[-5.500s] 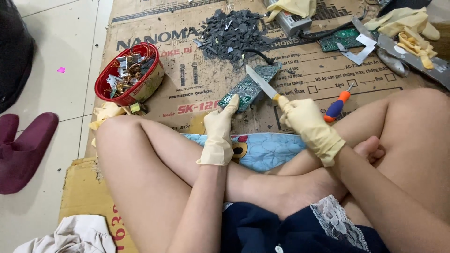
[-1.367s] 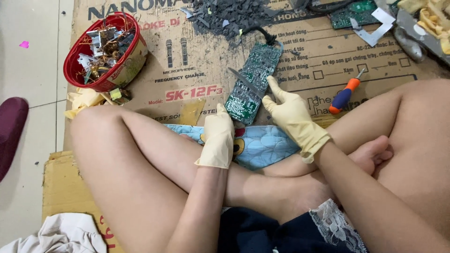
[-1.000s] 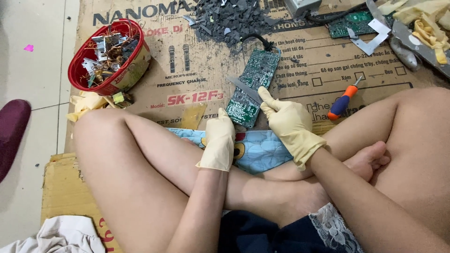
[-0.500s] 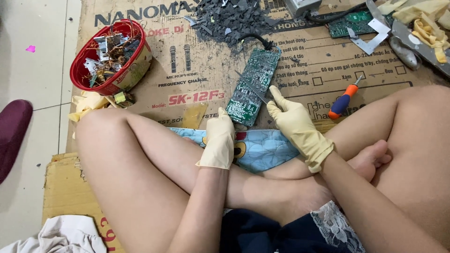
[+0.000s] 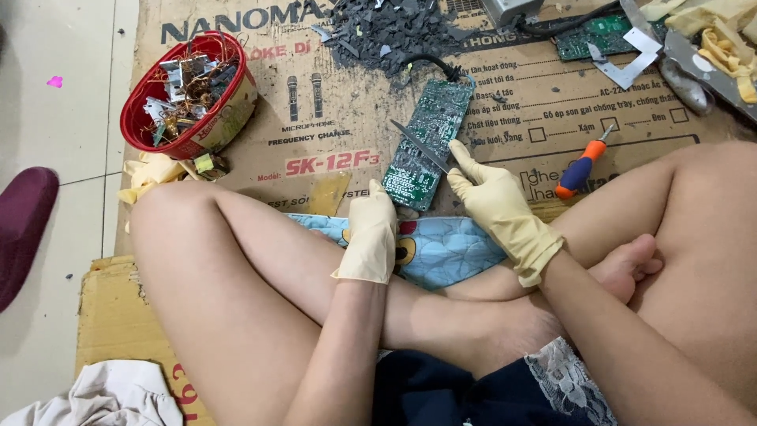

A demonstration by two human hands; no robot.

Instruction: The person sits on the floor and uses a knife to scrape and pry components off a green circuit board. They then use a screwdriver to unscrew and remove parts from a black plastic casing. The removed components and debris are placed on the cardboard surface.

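Sat cross-legged on flattened brown cardboard (image 5: 505, 110) spread over the floor. Long green rectangular circuit board (image 5: 428, 142) lay flat there, just ahead of both gloved hands, long axis running from near-left to far-right, far end pointing toward heap of dark grey plastic shards (image 5: 390, 31). Left hand (image 5: 372, 237) in cream rubber glove pressed on board's near end; grip state could not be told. Right hand (image 5: 493, 201), same glove, closed on thin steel knife blade (image 5: 418, 146), blade laid across board, tip pointing far-left. Red round tin of scrap metal (image 5: 189, 95) well left; orange-and-blue screwdriver (image 5: 579, 166) just right.
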